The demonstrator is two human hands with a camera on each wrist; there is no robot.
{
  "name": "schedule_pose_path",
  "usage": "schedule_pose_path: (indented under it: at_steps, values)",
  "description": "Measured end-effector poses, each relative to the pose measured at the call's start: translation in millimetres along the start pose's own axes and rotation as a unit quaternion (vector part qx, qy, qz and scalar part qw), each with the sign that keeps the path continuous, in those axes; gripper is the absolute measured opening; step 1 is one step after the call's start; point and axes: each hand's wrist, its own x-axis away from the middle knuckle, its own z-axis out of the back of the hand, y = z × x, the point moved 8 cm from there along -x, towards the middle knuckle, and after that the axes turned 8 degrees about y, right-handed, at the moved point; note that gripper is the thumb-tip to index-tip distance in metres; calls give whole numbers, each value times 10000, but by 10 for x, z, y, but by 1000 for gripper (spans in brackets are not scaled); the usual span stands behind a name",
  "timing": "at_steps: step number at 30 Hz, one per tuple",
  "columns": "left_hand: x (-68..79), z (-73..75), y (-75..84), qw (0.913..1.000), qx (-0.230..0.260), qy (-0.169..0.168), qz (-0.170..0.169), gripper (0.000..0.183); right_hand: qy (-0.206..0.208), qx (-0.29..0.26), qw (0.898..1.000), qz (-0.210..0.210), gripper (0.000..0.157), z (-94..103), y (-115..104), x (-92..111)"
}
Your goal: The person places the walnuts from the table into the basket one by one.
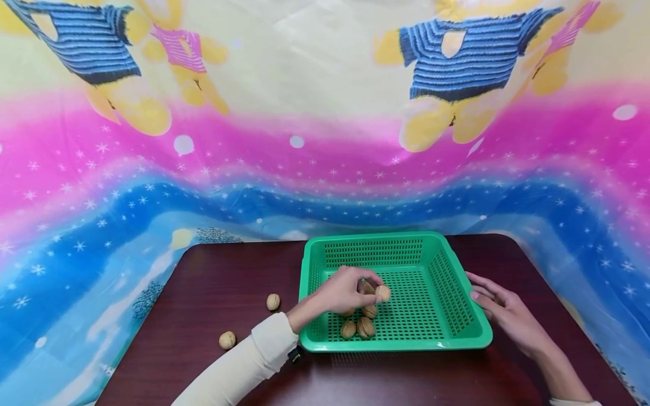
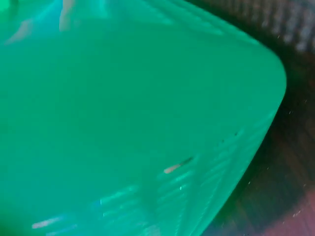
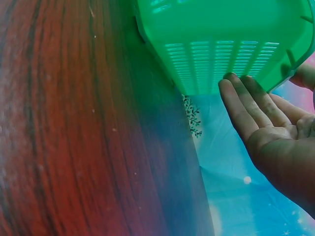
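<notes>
My left hand point(image 1: 347, 290) reaches over the left part of a green plastic basket point(image 1: 396, 345) and pinches a walnut point(image 1: 383, 293) between thumb and fingertips. Below it, several walnuts point(image 1: 365, 327) lie on the basket's slotted floor, some partly hidden by the hand. At the basket's right side is my right hand point(image 1: 508, 313), its thumb at the rim. In the right wrist view its straight fingers point(image 3: 241, 105) touch the outside of the slotted wall. The left wrist view shows only a blurred green basket wall point(image 2: 147, 98) and some table; neither hand nor walnut appears there.
Two loose walnuts, one nearer the basket point(image 1: 273, 302) and one farther left point(image 1: 227, 340), lie on the dark red-brown wooden table point(image 1: 178, 316). Behind and around the table hangs a colourful printed cloth point(image 1: 325, 152). The basket stands close to the table's back edge.
</notes>
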Motion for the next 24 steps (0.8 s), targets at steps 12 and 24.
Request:
schedule_pose_path:
  at_steps: [12,24]
  values:
    - [61,-214,3,9991,-111,-346,-214,24,-20,-106,9999,-66,60,-9,-2,0]
    - [70,-283,-70,9969,-588,-473,-210,23,15,-1,9999,-134,60,-8,13,-11]
